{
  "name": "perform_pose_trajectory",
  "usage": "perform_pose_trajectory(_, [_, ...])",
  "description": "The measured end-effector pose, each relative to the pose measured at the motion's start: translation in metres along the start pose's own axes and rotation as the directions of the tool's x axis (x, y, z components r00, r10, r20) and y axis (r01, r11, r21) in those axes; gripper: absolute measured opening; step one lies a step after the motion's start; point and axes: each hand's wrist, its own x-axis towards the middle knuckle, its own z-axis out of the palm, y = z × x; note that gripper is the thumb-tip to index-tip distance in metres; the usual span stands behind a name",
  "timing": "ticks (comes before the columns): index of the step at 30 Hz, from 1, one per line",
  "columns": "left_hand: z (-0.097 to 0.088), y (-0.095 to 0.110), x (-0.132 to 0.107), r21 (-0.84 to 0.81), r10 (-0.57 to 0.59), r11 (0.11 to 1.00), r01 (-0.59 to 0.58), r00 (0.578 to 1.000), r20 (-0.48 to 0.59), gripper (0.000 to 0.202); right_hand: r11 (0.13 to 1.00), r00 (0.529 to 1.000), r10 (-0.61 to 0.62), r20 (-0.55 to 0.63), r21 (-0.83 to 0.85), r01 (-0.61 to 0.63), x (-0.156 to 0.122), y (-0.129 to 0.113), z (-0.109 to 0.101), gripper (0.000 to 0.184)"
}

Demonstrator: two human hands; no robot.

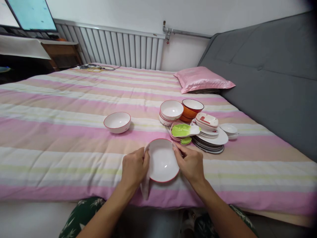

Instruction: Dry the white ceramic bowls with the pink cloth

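A white bowl with a red rim is held between my two hands, its inside facing me, above the front edge of the bed. My left hand grips its left rim through a pale cloth that hangs down below the fingers. On the right rim, my right hand is closed, thumb on the near side; a bit of cloth seems to show by its fingertips. Another red-rimmed white bowl sits alone on the bedspread, beyond my left hand.
Past my right hand stand stacked white bowls, orange bowls, a green cabbage-shaped dish, stacked plates and small white dishes. A pink pillow lies by the grey headboard. Cables lie at the far edge.
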Motion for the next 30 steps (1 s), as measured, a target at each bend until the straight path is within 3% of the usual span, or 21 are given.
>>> perform_pose_trajectory(6, [0.0052,-0.0023,-0.0004,0.057,-0.009,0.998,0.011,1.0,-0.03,0.025,0.999,0.999,0.042,0.008,-0.018,-0.041,-0.0008,0.0021,0.0037,0.023])
perform_pose_trajectory(10, [0.0063,-0.0029,-0.0009,0.077,0.065,0.995,-0.06,0.996,-0.067,0.024,0.996,0.996,0.077,0.048,-0.056,-0.075,-0.0002,0.0048,0.0039,0.02])
perform_pose_trajectory(14, [0.005,-0.0029,-0.0003,0.069,0.177,0.983,-0.173,0.982,-0.058,0.023,0.997,0.999,-0.005,0.042,-0.076,0.008,-0.0001,0.0063,0.0059,0.024])
perform_pose_trajectory(23, [0.0049,-0.0015,-0.0021,0.068,0.227,0.972,-0.225,0.974,-0.022,0.018,0.97,0.979,-0.203,0.001,0.14,0.201,0.0003,0.0058,0.0083,0.029])
perform_pose_trajectory(30, [0.0066,-0.0013,-0.004,0.07,0.248,0.967,-0.246,0.968,-0.024,0.019,0.934,0.976,-0.191,-0.103,0.285,0.213,0.0007,0.0047,0.0087,0.026])
